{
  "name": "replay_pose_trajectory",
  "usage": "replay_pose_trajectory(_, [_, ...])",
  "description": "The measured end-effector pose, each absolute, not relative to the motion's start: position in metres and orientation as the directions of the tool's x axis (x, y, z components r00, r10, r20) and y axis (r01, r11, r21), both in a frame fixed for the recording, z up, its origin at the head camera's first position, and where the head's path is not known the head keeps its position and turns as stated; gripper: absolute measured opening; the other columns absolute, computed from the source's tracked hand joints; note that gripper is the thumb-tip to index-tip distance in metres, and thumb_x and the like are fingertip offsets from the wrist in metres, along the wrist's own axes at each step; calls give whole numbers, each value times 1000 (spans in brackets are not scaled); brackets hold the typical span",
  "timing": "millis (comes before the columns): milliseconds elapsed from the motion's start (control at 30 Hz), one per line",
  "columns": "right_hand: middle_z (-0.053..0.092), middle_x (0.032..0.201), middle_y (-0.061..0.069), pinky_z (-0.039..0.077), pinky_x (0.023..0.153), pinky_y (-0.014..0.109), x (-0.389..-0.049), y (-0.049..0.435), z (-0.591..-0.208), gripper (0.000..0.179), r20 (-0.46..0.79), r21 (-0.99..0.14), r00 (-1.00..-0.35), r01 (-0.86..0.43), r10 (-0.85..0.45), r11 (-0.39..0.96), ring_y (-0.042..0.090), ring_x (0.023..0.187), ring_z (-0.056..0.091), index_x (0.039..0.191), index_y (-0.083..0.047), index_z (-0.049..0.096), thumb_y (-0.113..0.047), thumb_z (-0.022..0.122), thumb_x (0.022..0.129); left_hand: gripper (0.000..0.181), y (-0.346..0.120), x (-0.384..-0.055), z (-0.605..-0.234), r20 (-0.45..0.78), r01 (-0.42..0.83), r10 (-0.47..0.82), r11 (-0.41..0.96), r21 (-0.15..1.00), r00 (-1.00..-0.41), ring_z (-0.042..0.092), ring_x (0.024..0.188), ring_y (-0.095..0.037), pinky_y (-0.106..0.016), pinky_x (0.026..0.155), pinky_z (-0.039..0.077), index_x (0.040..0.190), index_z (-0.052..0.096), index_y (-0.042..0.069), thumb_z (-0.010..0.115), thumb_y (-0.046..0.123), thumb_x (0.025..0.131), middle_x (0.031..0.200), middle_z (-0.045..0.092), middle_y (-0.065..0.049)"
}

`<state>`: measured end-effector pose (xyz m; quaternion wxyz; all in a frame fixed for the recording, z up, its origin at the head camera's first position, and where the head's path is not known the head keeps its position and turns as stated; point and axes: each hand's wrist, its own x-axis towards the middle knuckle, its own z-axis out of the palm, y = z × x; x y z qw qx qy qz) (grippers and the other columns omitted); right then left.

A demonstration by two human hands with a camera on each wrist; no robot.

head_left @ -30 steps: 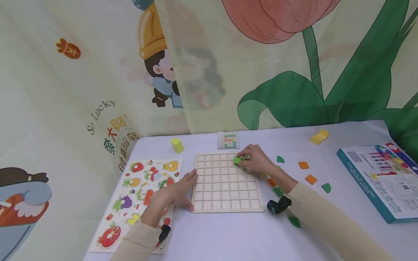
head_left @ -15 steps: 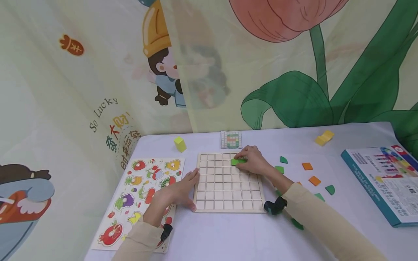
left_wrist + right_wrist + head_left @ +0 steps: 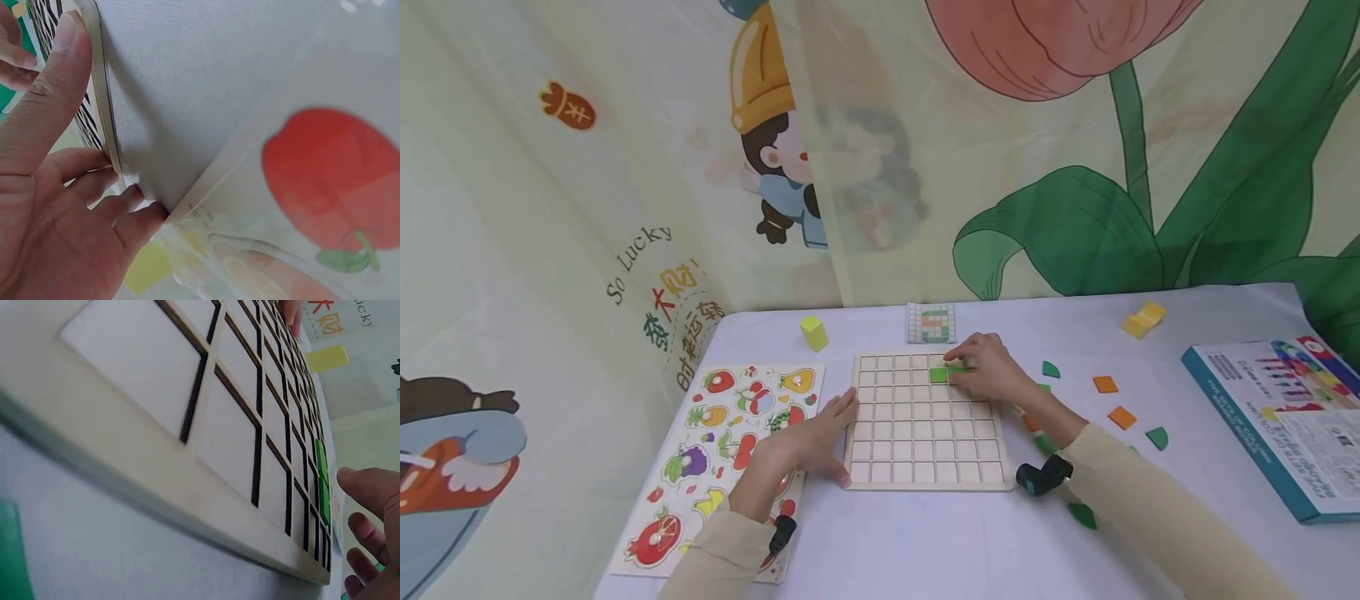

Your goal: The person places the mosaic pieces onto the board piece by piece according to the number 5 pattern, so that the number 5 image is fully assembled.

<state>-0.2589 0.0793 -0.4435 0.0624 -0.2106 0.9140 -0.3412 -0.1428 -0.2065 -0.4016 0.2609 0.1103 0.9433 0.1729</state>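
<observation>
A wooden grid board [image 3: 925,442] lies in front of me. My left hand [image 3: 812,437] rests along its left side, fingers extended; in the left wrist view the thumb [image 3: 62,69] lies against the board's edge. Two green square tiles sit side by side near the back of the grid, the left tile [image 3: 938,376] in plain sight and the other partly behind my right fingers. My right hand [image 3: 992,371] hovers at the back right of the board. In the right wrist view its thumb [image 3: 359,481] is apart from the green tiles [image 3: 322,481], and its fingers are loosely bent, holding nothing.
A small pattern card [image 3: 931,323] lies behind the board. The fruit picture board [image 3: 651,492] is at left, near a yellow block [image 3: 813,332]. Orange tiles [image 3: 1105,384] and green quarter-round tiles [image 3: 1157,437] are scattered right, beside a box [image 3: 1285,425] and yellow pieces [image 3: 1145,319].
My right hand held a green tile over the board's back; now two green tiles lie side by side there and its fingers have let go. The left hand stays at the board's edge.
</observation>
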Motion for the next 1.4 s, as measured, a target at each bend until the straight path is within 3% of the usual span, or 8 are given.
replay_pose_trajectory(200, [62, 111, 10, 43, 93, 50, -257, 112, -436, 35, 27, -632, -914, -329, -404, 702, 33, 116, 42, 121, -13, 68, -22, 71, 87, 110, -204, -143, -400, -454, 126, 303, 916, 381, -838, 5, 153, -25, -47, 118, 28, 156, 18, 10, 86, 19, 70, 166, 2, -2])
replay_pose_trajectory(667, [60, 123, 15, 40, 100, 60, -235, 201, -433, 42, -35, -632, -939, -244, -341, 736, 36, 122, 40, 130, -9, 60, -21, 67, 90, 110, -207, -142, -395, -455, 130, 298, 922, 366, -839, 6, 152, -28, -48, 116, 31, 155, 18, 8, 86, 20, 70, 166, 1, -4])
replay_pose_trajectory(900, [59, 128, 18, 42, 101, 59, -228, 210, -450, 41, -49, -612, -941, -237, -335, 755, 37, 120, 42, 125, -8, 64, -21, 71, 87, 109, -205, -142, -396, -462, 119, 293, 922, 369, -837, 6, 152, -28, -48, 116, 31, 155, 18, 8, 86, 18, 70, 166, 2, -3])
replay_pose_trajectory(1133, [61, 118, 17, 46, 96, 55, -225, 206, -454, 38, -42, -586, -948, -232, -315, 776, 34, 111, 43, 119, -6, 67, -21, 73, 84, 110, -205, -144, -401, -469, 117, 290, 924, 364, -834, 5, 153, -27, -49, 116, 31, 156, 17, 10, 86, 19, 71, 166, 1, -2])
replay_pose_trajectory(1400, [60, 118, 19, 45, 97, 56, -225, 204, -455, 34, -30, -578, -953, -231, -303, 783, 36, 112, 43, 117, -5, 68, -18, 72, 85, 110, -206, -145, -402, -463, 121, 290, 925, 360, -837, 5, 153, -27, -48, 116, 32, 156, 17, 10, 86, 20, 71, 166, 1, -2])
